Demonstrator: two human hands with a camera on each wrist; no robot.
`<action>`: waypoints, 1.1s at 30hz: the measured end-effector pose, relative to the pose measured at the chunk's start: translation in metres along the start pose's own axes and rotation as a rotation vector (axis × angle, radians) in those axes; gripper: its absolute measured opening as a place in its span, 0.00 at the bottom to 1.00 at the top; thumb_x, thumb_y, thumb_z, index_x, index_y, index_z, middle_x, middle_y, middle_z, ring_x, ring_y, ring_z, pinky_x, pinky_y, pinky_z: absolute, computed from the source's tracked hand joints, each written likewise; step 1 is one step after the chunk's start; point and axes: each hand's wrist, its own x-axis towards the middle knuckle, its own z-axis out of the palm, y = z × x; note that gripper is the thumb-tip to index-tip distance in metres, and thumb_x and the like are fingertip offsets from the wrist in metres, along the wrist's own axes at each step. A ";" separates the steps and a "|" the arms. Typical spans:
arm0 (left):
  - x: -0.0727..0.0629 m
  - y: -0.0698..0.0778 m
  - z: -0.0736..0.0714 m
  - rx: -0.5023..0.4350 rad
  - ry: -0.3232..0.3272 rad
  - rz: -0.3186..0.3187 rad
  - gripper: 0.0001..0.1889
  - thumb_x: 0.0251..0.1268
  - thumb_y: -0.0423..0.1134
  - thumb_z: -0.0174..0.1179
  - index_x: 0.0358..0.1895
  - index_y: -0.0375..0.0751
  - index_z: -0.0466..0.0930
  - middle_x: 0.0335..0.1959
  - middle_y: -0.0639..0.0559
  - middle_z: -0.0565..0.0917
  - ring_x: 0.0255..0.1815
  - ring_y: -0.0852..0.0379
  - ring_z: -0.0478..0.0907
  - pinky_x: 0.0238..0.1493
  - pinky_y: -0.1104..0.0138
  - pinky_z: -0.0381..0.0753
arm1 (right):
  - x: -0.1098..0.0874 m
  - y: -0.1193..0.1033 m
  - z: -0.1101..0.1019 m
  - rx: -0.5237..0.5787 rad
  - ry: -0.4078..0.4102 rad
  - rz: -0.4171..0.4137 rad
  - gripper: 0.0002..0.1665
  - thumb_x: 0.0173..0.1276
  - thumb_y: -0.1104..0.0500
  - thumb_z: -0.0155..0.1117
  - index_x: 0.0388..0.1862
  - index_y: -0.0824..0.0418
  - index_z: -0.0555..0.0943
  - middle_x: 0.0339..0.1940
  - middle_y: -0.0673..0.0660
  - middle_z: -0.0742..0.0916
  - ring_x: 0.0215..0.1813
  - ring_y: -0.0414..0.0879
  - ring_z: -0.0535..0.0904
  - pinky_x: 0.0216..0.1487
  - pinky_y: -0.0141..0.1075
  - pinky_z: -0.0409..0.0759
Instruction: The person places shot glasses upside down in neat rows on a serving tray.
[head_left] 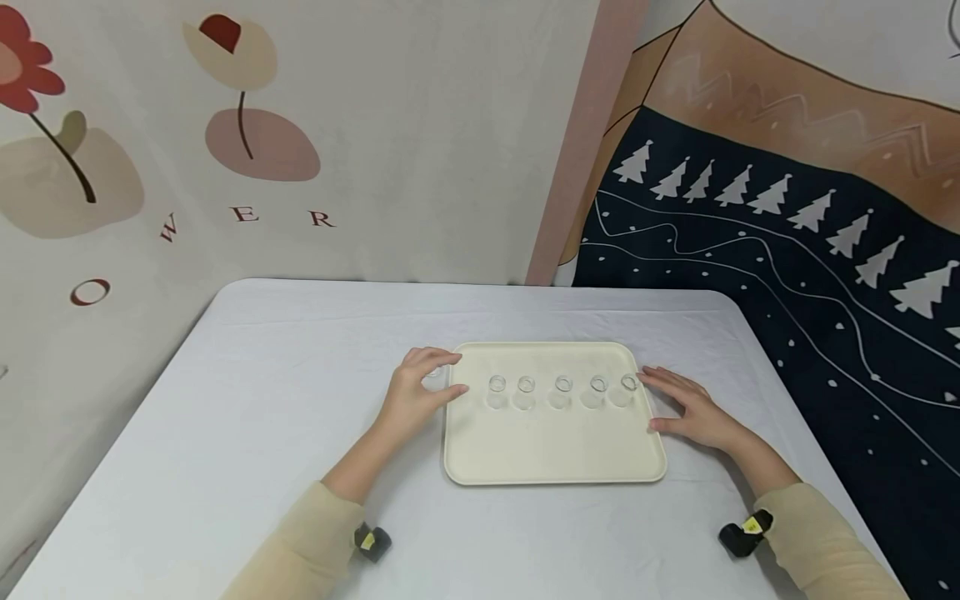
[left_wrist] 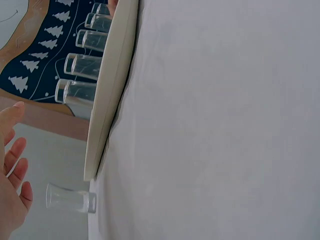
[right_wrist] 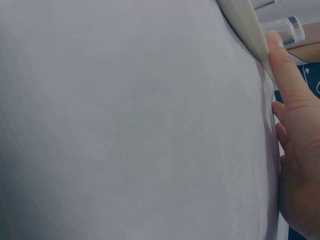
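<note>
A cream tray (head_left: pixel 555 458) lies on the table with a row of several small clear glasses standing on it, among them one glass (head_left: pixel 497 392) at the row's left end. My left hand (head_left: pixel 416 387) is at the tray's left edge, thumb and fingers spread apart and nothing gripped. One more clear glass (left_wrist: pixel 70 199) stands on the cloth just off the tray, beyond that hand and partly hidden by it in the head view. My right hand (head_left: pixel 693 410) is at the tray's right edge, fingers extended, its thumb (right_wrist: pixel 287 70) overlapping the rim near the rightmost glass (head_left: pixel 624 392).
A white cloth (head_left: pixel 300 433) covers the table, with slight creases. Behind the table hang a pale curtain (head_left: pixel 420 150) with flower prints and a dark blue cloth (head_left: pixel 675 275) with tree shapes. Each wrist carries a small black camera (head_left: pixel 372 542).
</note>
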 end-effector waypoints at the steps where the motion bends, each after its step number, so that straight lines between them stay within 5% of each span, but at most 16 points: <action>1: 0.000 -0.002 -0.002 0.000 0.010 0.001 0.22 0.47 0.34 0.75 0.49 0.37 0.83 0.47 0.51 0.81 0.53 0.54 0.71 0.56 0.57 0.71 | 0.000 0.000 0.000 -0.001 0.000 0.000 0.44 0.56 0.51 0.73 0.70 0.58 0.67 0.71 0.69 0.64 0.71 0.71 0.51 0.61 0.70 0.44; 21: 0.006 -0.027 -0.021 -0.011 0.131 -0.037 0.26 0.44 0.31 0.76 0.52 0.33 0.81 0.49 0.44 0.81 0.48 0.49 0.71 0.46 0.46 0.69 | -0.001 -0.001 0.000 0.014 0.002 -0.021 0.44 0.56 0.52 0.73 0.70 0.59 0.67 0.71 0.69 0.65 0.71 0.71 0.51 0.61 0.71 0.44; 33: 0.008 -0.040 -0.025 -0.039 0.094 -0.151 0.29 0.47 0.32 0.75 0.57 0.34 0.77 0.53 0.44 0.78 0.52 0.46 0.70 0.49 0.47 0.67 | -0.001 -0.004 -0.001 0.009 0.000 -0.014 0.44 0.57 0.52 0.73 0.70 0.60 0.67 0.71 0.69 0.64 0.71 0.71 0.51 0.61 0.71 0.43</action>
